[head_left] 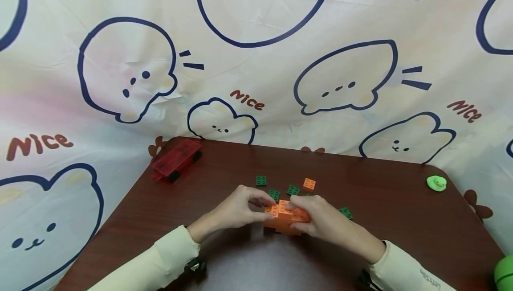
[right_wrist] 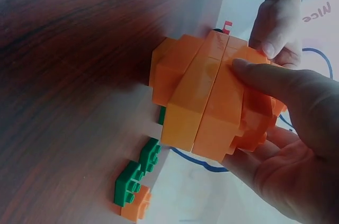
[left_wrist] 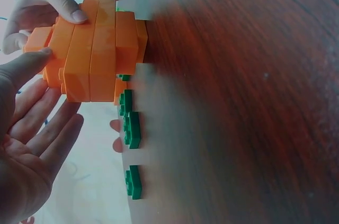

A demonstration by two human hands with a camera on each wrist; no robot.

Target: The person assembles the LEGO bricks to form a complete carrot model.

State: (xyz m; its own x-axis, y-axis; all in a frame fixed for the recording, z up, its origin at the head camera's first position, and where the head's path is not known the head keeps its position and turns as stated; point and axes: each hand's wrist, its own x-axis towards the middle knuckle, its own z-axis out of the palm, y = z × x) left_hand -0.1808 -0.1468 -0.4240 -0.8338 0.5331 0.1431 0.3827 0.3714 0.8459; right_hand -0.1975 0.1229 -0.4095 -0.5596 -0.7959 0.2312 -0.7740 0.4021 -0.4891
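Note:
An orange block build point(head_left: 283, 223), made of stacked studded bricks, stands on the table between both hands. The left hand point(head_left: 236, 208) has its thumb and fingers round the upper left part of it. From the right, the right hand point(head_left: 326, 222) grips the build, its thumb on the near side. In the left wrist view the orange build point(left_wrist: 85, 57) shows stepped layers, narrower at the base; the left thumb touches its near side and the other fingers spread behind. The right wrist view shows the right thumb pressed on the orange side point(right_wrist: 220, 97), the fingers partly hidden behind.
Green bricks point(head_left: 261, 180) and a loose orange brick point(head_left: 309, 184) lie beyond the build, with another green brick point(head_left: 345, 213) to the right. A red toy car point(head_left: 176, 159) is at the back left, a green duck point(head_left: 436, 183) at the back right. A green object point(head_left: 504, 273) stands at the right edge.

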